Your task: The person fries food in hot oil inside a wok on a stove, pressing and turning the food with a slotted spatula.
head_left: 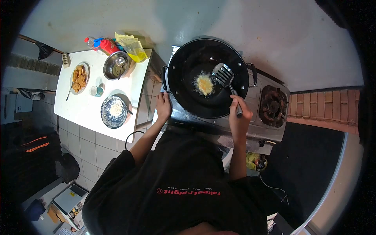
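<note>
By the wok [186, 72], the right hand [239, 110] curls round a spatula [224, 76].

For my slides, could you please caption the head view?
Right hand holds a slotted spatula beside frying food in a black wok; left hand near one handle.

My single head-worn camera looks forward and steeply down, wide-angled, near above the wok [188, 58]; I also get the stove [254, 117] and table [84, 107].
</note>
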The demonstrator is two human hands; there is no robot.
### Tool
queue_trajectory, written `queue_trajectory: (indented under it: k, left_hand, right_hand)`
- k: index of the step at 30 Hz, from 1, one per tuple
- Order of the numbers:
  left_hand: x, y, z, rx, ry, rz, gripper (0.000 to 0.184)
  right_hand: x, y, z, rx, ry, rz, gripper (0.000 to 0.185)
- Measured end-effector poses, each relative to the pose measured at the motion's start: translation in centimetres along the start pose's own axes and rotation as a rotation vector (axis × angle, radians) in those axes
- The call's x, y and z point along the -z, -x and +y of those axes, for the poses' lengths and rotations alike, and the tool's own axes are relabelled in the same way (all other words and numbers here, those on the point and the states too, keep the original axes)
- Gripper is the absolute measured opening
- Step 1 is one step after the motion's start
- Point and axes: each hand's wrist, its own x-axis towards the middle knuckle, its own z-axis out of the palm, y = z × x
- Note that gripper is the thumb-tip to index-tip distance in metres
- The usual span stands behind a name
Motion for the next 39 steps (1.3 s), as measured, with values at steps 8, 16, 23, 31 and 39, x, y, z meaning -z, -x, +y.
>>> queue_trajectory:
  k: [8, 16, 23, 31, 39]
  left_hand:
    - [0.1, -0.1, -0.1, 0.028, 0.022, -0.025, 0.046]
    - [-0.1, 0.1, -0.2, 0.009, 0.018, 0.028, 0.047]
    - [-0.1, 0.0, -0.4, -0.024, 0.038, 0.024, 0.047]
    - [-0.3, -0.1, -0.7, 0.004, 0.032, 0.004, 0.048]
    - [-0.1, 0.2, -0.2, -0.014, 0.008, 0.015, 0.046]
  right_hand:
    - [0.8, 0.5, -0.5, 0.029, -0.032, 0.052, 0.013]
    - [0.9, 1.3, -0.4, 0.037, -0.007, 0.039, 0.011]
    - [0.9, 1.2, -0.6, 0.087, -0.001, 0.054, 0.011]
    - [1.0, 1.4, -0.7, 0.038, 0.019, 0.061, 0.010]
    - [1.6, 1.3, -1.6, 0.072, 0.012, 0.039, 0.008]
